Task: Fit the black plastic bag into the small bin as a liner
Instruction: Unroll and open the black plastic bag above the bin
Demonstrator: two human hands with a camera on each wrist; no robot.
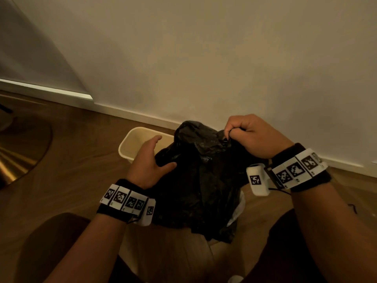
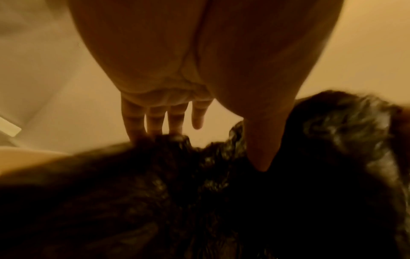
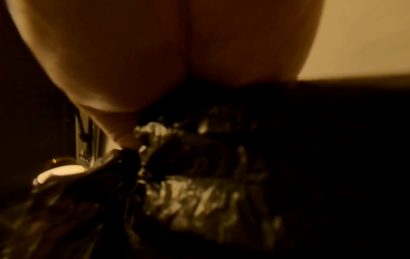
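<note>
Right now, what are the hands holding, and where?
The right hand pinches the black bag at its bunched top edge; the left hand rests open against its side.

The right part of the bin [image 1: 130, 144] mouth is covered by the crumpled black plastic bag [image 1: 195, 180]; only its left part is left open. Behind the bin, passage is blocked by the wall [image 1: 204, 58].

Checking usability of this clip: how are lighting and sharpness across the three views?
Head view: dim, warm, but black bag and bin readable. Left wrist view: soft, bag motion-blurred below left hand. Right wrist view: very dark, right hand shadowed, bag glinting.
</note>
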